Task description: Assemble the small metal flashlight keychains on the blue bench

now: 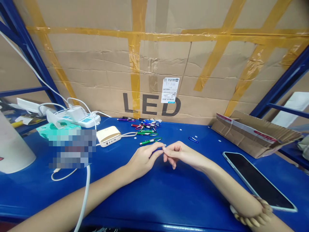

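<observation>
My left hand (142, 160) rests on the blue table (169, 193) with its fingers curled round a small blue pen-shaped thing (156, 150). My right hand (176, 153) meets it from the right, its fingertips pinched on the tip of the same blue thing. Both hands touch at the table's middle. Just behind them lies a green keychain light (147, 141), and further back a heap of several coloured keychain lights (145, 125). A loose blue clip (193, 140) lies to the right of the hands.
A white power bank (108, 136) with its cable sits left of the hands, a power strip (82, 119) with plugs behind it. A dark phone (258, 180) lies at the right, a flat cardboard tray (256, 135) beyond it. A taped cardboard wall (154, 58) closes the back.
</observation>
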Tool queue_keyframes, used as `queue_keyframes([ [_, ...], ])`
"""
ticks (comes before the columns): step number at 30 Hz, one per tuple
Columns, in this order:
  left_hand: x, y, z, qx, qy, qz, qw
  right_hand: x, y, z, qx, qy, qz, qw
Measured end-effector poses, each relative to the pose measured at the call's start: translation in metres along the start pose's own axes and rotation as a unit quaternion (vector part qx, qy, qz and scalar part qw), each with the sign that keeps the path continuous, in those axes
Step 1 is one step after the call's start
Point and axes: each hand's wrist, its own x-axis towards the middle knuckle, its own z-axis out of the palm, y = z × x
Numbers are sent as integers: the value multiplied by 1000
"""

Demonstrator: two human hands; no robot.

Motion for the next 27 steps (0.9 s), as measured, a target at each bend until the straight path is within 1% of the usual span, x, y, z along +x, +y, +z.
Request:
queue_keyframes([
  [1, 1, -1, 0, 0, 8, -11, 1000, 1, 1, 1, -42, 35, -18, 998],
  [2, 3, -2, 0, -4, 13, -25, 1000, 2, 2, 0, -93, 82, -47, 991],
  [3, 4, -3, -1, -11, 15, -41, 999, 2, 3, 0, -148, 130, -84, 977],
  [4, 6, -4, -1, -20, 14, -56, 998, 3, 4, -2, -203, 169, -125, 956],
  [5, 7, -4, -2, -32, 11, -71, 997, 3, 5, -4, -254, 190, -166, 934],
  [7, 8, -5, -3, -62, -1, -90, 994, 3, 6, -9, -336, 188, -236, 892],
  [10, 9, -5, -2, -111, -21, -102, 988, 1, 9, -13, -402, 178, -310, 843],
  [12, 8, -6, -1, -129, -28, -103, 986, 1, 10, -13, -423, 178, -351, 816],
  [14, 6, -6, -1, -124, -34, -103, 986, 0, 11, -10, -443, 169, -377, 796],
  [17, 2, -5, 0, -105, -62, -115, 986, 0, 13, -5, -465, 171, -389, 777],
  [19, -1, -4, -1, -89, -81, -122, 985, 0, 13, -3, -470, 182, -395, 768],
  [21, -2, -3, -3, -68, -95, -113, 987, 0, 14, -2, -477, 184, -393, 764],
  [24, -2, -5, -6, -43, -128, -78, 988, -1, 14, -3, -497, 168, -370, 767],
  [27, 0, -11, -7, 4, -134, -43, 990, 0, 17, -4, -500, 155, -341, 781],
])
